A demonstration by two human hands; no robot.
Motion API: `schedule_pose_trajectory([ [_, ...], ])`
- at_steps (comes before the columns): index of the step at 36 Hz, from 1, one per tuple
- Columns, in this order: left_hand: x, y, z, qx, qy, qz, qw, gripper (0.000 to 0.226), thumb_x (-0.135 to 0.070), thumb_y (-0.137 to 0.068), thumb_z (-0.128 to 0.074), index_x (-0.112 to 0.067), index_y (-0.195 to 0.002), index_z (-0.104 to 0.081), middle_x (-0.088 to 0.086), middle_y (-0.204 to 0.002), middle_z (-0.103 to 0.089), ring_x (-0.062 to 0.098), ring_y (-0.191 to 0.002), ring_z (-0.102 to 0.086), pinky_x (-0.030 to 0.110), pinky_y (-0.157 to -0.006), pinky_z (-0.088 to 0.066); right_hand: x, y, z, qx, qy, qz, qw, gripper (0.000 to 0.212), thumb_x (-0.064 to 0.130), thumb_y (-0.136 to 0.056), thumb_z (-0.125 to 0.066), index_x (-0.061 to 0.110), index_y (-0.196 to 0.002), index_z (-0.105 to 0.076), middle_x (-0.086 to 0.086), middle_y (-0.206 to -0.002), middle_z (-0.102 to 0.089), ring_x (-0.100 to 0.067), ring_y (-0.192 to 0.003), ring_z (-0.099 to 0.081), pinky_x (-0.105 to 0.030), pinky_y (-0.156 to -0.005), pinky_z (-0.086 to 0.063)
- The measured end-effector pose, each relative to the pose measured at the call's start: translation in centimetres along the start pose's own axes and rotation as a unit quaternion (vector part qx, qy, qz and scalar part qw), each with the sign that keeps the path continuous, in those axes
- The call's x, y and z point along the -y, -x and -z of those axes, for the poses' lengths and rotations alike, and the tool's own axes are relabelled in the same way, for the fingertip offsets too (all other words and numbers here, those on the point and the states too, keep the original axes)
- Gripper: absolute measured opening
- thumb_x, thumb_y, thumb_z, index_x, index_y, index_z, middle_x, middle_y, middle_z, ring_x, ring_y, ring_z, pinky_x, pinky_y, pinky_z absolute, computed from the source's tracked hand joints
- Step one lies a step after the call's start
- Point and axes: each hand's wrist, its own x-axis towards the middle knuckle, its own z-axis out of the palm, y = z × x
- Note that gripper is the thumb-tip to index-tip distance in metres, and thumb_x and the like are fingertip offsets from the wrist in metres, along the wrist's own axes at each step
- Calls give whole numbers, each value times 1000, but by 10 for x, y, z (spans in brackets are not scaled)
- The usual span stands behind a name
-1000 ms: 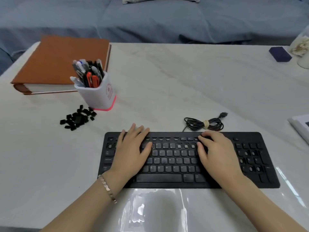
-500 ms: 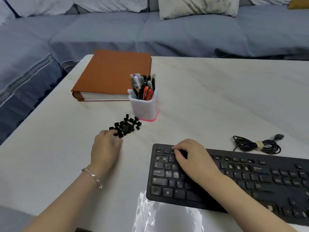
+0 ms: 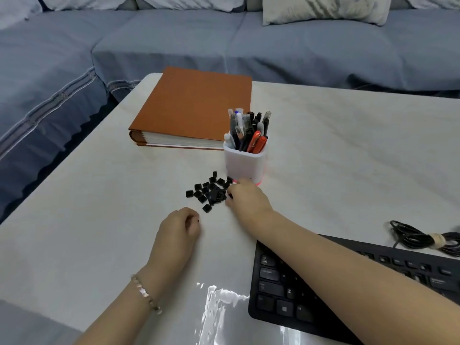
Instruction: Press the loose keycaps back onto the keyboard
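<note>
Where the loose keycaps (image 3: 211, 192) lie: in a small black heap on the desk (image 3: 99, 220), just in front of the pen holder and well apart from the keyboard.
Right hand (image 3: 245, 197): reaches across to the heap's right edge, with curled fingertips touching the keycaps. I cannot tell whether it has one pinched.
Left hand (image 3: 178, 225): rests on the desk near the heap, fingers curled in toward the palm. I cannot tell whether they hold anything.
Keyboard (image 3: 278, 290): black, at the lower right, partly covered by the right forearm.
Readable writing: white legends "A" and "Z" and a Windows logo key on the keyboard's left end; the other legends are too blurred to read.
Pen holder (image 3: 245, 164): white with a pink base, upright and packed with pens and markers.
Book (image 3: 196, 108): thick, orange-brown cover, lying flat behind the pen holder.
Cable (image 3: 418, 239): black, coiled and bound with a pale tie, behind the keyboard.
Bracelet (image 3: 145, 293): on the left wrist.
Sofa (image 3: 224, 46): blue, beyond the desk, with pale cushions (image 3: 323, 8).
</note>
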Motion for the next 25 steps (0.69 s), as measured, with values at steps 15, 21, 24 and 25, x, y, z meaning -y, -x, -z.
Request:
schedule_pose_trajectory([
  [15, -65, 33, 31, 107, 643, 311, 691, 34, 0, -88, -51, 1, -63, -74, 16, -76, -71, 11, -58, -68, 18, -51, -55, -24, 31, 20, -31, -302, -84, 949, 18, 4, -81, -57, 15, -88, -69, -1, -71, -63, -8, -63, -59, -13, -66, -44],
  [21, -83, 45, 27, 140, 620, 280, 720, 18, -2, -73, -58, 2, -68, -75, 14, -87, -73, 11, -65, -69, 16, -54, -54, -38, 90, 53, 38, -654, -182, 733, 18, -4, -89, -52, 5, -84, -67, -8, -68, -65, -9, -62, -66, -16, -62, -55],
  [24, -91, 52, 24, 159, 605, 258, 737, 18, -5, -65, -60, 2, -71, -75, 14, -92, -73, 11, -67, -70, 16, -55, -54, -49, 119, 60, 46, -704, -210, 677, 16, -6, -87, -52, 1, -87, -67, -9, -67, -67, -13, -64, -68, -17, -60, -55],
  [25, -94, 55, 22, 164, 605, 255, 736, 18, -4, -63, -60, 2, -73, -75, 15, -92, -73, 11, -67, -70, 16, -55, -54, -53, 127, 61, 47, -713, -215, 666, 16, -8, -85, -53, -1, -87, -67, -11, -68, -67, -15, -64, -68, -17, -59, -55],
])
